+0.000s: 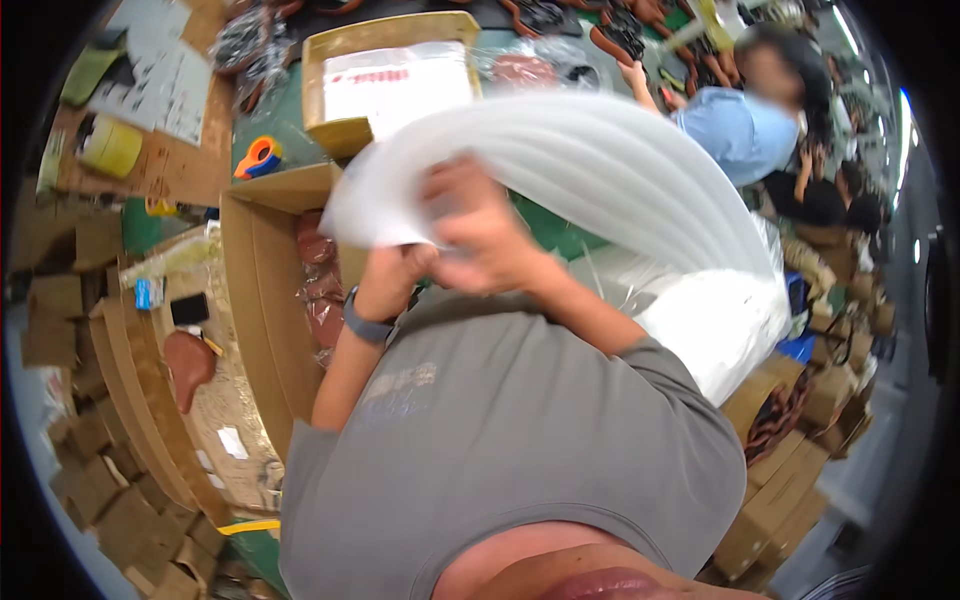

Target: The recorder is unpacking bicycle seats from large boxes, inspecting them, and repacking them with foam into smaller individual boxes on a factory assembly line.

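A long white foam sheet [620, 160] arcs in front of me, from above the open carton to a white bundle at the right. My left hand [400, 268], with a dark band on its wrist, is closed at the sheet's near left edge and appears to pinch it. Right beside it, my right hand [480, 235] lies over the sheet, its fingers bent and smeared by motion, so its grip is unclear. Left of my hands stands an open carton [270, 290] holding several brown bicycle saddles [322, 285] in clear plastic.
A smaller carton [315, 60] with a white printed sheet stands beyond on the green table. An orange and blue tape dispenser [260, 158] lies left of it. A brown saddle [188, 368] rests on the left bench. A co-worker in blue [735, 130] works at far right.
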Tool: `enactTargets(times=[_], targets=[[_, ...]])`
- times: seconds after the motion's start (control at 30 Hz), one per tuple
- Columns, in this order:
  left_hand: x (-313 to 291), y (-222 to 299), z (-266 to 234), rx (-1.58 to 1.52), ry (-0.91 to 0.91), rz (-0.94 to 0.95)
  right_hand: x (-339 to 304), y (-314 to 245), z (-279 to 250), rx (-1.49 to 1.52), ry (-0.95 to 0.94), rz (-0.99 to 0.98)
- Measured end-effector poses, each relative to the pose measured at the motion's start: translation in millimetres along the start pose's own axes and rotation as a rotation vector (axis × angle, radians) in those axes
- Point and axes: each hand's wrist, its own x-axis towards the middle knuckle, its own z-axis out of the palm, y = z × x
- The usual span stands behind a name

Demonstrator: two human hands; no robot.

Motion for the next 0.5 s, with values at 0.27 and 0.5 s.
enactTargets(times=[0.27, 0.5], targets=[[-318, -25, -303, 0.058, 1.246, -0.580, 122, 32, 246, -0.160, -0.730, -0.230], [-529, -78, -279, 0.894, 1.851, -1.051, 156, 98, 317, -0.104, -0.435, -0.600]])
